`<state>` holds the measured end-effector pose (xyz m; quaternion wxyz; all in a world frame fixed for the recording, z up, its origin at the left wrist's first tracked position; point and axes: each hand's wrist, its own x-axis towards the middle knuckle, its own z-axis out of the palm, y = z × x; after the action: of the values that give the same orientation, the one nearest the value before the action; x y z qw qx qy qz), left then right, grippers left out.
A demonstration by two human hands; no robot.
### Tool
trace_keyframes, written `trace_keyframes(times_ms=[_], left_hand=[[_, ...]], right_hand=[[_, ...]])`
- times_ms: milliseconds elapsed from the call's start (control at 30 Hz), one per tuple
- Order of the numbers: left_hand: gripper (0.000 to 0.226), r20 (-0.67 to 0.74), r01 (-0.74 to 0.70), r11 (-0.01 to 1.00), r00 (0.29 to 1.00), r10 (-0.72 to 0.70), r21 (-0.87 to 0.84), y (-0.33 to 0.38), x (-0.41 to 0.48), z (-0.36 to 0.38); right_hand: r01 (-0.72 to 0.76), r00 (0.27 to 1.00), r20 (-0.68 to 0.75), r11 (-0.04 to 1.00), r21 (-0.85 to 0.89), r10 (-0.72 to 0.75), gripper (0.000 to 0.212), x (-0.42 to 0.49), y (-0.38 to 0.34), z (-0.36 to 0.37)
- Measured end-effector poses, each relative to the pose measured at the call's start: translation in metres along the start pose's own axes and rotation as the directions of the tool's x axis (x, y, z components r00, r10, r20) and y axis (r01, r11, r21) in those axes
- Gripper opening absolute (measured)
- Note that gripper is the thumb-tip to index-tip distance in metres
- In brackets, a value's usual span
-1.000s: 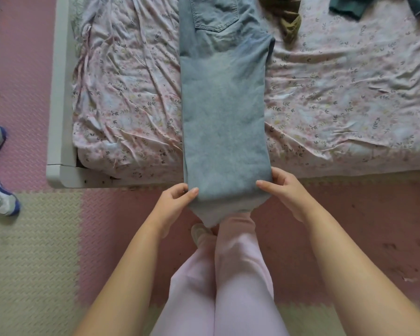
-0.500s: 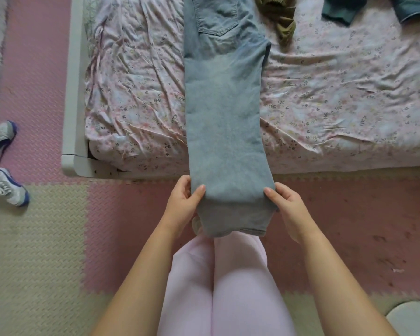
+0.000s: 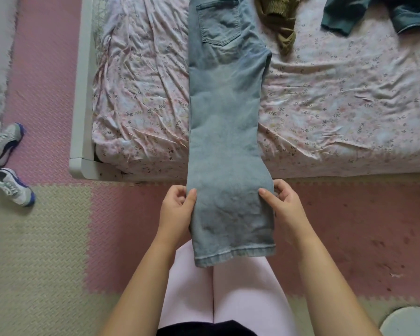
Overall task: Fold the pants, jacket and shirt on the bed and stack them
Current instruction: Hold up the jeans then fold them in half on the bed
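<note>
Light blue jeans [image 3: 224, 112], folded lengthwise leg on leg, lie across the floral bed sheet [image 3: 337, 100] with the leg ends hanging past the bed's near edge. My left hand [image 3: 177, 209] pinches the left edge of the legs, thumb on top. My right hand [image 3: 280, 204] pinches the right edge the same way. The hem hangs below my hands over my pink-trousered legs. An olive green garment [image 3: 278, 18] lies crumpled at the top of the bed. A dark teal jacket [image 3: 374, 13] lies at the top right, partly cut off.
The white bed frame [image 3: 81, 93] runs along the left side of the mattress. Two sneakers [image 3: 7, 166] lie on the pink and beige foam floor mats at the left. A pale round object [image 3: 407, 321] shows at the bottom right corner.
The jeans' leg ends have been drawn farther off the bed toward me, so more hem hangs below my hands. Both hands keep their pinch on the edges.
</note>
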<state>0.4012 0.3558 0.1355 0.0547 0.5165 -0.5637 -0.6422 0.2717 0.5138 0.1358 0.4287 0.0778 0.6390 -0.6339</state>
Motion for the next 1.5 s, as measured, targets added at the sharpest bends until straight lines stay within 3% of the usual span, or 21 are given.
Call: trace_keyframes(times_ms=[133,267,433,600,800,900,967,1067,1167,1300,1500], left_hand=[[0.008,-0.038,0.003,1.000,0.999,-0.003,0.008,0.010,0.019,0.009],[0.037,0.079,0.038,0.976,0.997,-0.022,-0.215,0.037,0.042,0.018],[0.013,0.117,0.036,0.998,0.993,-0.030,-0.056,0.069,0.085,0.024],[0.012,-0.025,0.125,0.976,0.991,-0.131,-0.176,0.099,0.143,0.045],[0.008,-0.005,0.214,0.919,0.974,-0.228,-0.331,0.125,0.235,0.065],[0.019,0.034,0.222,0.912,0.974,-0.224,-0.345,0.134,0.278,0.079],[0.018,0.021,0.194,0.943,0.980,-0.196,-0.269,0.128,0.304,0.086],[0.027,-0.031,0.110,0.994,0.993,-0.110,-0.015,0.101,0.328,0.088],[0.031,-0.073,0.081,0.961,0.995,-0.063,0.264,0.064,0.336,0.081],[0.035,-0.036,0.089,0.911,0.996,-0.081,0.403,0.027,0.330,0.074],[0.019,0.016,-0.024,0.830,1.000,0.019,0.558,0.010,0.313,0.077]], right_hand=[[0.006,0.992,-0.126,1.000,-0.013,-0.008,0.011,0.023,-0.004,0.008],[0.007,0.987,-0.161,1.000,-0.016,-0.009,0.026,0.053,-0.025,0.010],[0.004,0.996,-0.090,0.982,-0.191,-0.022,0.036,0.099,-0.065,0.010],[-0.032,0.998,-0.066,0.968,-0.249,0.016,0.019,0.167,-0.101,0.019],[-0.154,0.982,-0.135,0.976,-0.154,0.134,0.015,0.267,-0.126,0.029],[-0.239,0.952,-0.171,0.965,0.109,0.255,0.011,0.313,-0.134,0.032],[-0.252,0.940,-0.191,0.953,0.169,0.282,0.011,0.335,-0.132,0.028],[-0.183,0.953,-0.283,0.951,-0.249,0.109,0.023,0.351,-0.113,0.013],[-0.100,0.977,-0.215,0.857,-0.506,-0.013,0.021,0.349,-0.086,0.004],[-0.068,0.993,-0.120,0.802,-0.593,-0.004,0.025,0.337,-0.048,0.008],[-0.074,0.978,-0.194,0.732,-0.677,-0.080,0.027,0.335,-0.015,0.023]])
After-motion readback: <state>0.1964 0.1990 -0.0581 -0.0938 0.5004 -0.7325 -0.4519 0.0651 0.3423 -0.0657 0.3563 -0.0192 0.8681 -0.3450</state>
